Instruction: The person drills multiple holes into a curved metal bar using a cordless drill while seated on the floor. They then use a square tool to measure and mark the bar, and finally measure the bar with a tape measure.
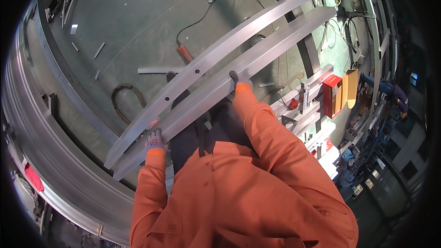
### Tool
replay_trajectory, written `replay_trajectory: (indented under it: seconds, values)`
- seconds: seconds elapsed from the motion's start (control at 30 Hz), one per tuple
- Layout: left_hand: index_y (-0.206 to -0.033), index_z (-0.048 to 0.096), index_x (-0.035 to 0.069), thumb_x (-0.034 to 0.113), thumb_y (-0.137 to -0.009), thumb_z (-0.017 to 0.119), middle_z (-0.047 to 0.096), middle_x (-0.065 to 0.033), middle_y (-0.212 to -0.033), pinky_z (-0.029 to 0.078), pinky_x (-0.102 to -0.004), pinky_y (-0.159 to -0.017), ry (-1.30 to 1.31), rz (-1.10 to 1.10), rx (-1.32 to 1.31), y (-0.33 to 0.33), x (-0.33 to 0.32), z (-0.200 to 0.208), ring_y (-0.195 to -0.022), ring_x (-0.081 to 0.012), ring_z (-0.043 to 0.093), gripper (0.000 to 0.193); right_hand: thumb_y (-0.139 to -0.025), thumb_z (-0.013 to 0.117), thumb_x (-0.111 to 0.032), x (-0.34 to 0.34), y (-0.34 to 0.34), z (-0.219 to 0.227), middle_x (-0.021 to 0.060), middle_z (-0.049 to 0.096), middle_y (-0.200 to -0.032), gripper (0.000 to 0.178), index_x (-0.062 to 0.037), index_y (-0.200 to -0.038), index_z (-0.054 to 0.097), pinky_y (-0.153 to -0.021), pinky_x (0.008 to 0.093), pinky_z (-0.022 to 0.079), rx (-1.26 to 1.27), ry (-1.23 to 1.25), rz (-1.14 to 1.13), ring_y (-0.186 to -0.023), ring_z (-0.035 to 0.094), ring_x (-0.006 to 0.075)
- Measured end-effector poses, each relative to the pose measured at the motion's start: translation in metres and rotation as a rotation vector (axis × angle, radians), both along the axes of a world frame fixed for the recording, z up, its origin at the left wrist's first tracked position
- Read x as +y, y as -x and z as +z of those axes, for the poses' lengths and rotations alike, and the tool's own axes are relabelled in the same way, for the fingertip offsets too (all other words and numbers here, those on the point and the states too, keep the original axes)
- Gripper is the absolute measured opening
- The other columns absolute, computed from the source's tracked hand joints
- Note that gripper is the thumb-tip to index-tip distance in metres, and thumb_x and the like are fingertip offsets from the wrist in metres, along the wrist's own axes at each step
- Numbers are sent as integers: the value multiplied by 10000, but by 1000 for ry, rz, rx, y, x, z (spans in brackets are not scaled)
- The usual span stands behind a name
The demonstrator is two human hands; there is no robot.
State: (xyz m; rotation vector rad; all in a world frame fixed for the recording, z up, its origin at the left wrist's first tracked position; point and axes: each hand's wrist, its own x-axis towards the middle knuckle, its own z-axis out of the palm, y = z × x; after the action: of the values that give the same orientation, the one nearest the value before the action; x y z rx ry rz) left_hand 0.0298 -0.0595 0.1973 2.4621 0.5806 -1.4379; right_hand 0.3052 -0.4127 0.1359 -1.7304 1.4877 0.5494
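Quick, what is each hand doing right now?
Left hand: closed on the near end of the long metal bars.
Right hand: gripping the same bars farther along.

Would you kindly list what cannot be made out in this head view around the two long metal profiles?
- Left hand: fingers hidden under the nearer metal profile.
- Right hand: palm hidden; only the glove's back shows.
- Farther metal profile: whether either hand touches it.
- Person's feet: hidden by their own orange coverall.
- Red tool on the floor: too small to identify.

L hand (155, 141) & R hand (240, 81) gripping, arms extended.
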Motion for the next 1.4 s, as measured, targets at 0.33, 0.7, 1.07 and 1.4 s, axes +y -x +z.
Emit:
replay_trajectory:
  seconds: [0.33, 0.7, 1.07, 1.4]
  values:
    - [-1538, 516, 171, 461, -783, 848, 560, -141, -1524, 446, -488, -1160, 38, 91, 30, -109, 18, 38, -1397, -361, 540, 874, -773, 921, -417, -24, 17, -94, 242, 701, -1321, 822, 8, -1406, 613, -911, 483, 566, 21, 78, -7, -1151, 713, 390]
    - [-1604, 417, 147, 314, -780, 847, 499, -145, -1580, 422, -450, -1201, -74, 91, -19, -101, 51, -55, -1453, -330, 495, 945, -642, 890, -730, 9, -158, -47, 218, 750, -1097, 1012, 50, -1260, 711, -819, 397, 610, -12, 149, 265, -850, 751, 341]
    - [-1428, 610, 83, 257, -774, 797, 680, -204, -1331, 515, -466, -1074, -114, 26, -315, -151, 119, -46, -1248, -402, 638, 702, -801, 866, -349, 54, -204, 13, 155, 736, -1111, 639, -69, -1327, 636, -683, 469, 651, -105, 39, 37, -885, 761, 315]
    - [-1457, 581, 92, 163, -735, 832, 645, -183, -1405, 512, -455, -1100, -127, -1, -235, -194, 158, -69, -1291, -387, 620, 768, -751, 918, -416, 64, -239, -50, 163, 722, -1211, 714, -41, -1302, 659, -776, 529, 652, -87, -145, -76, -975, 750, 337]
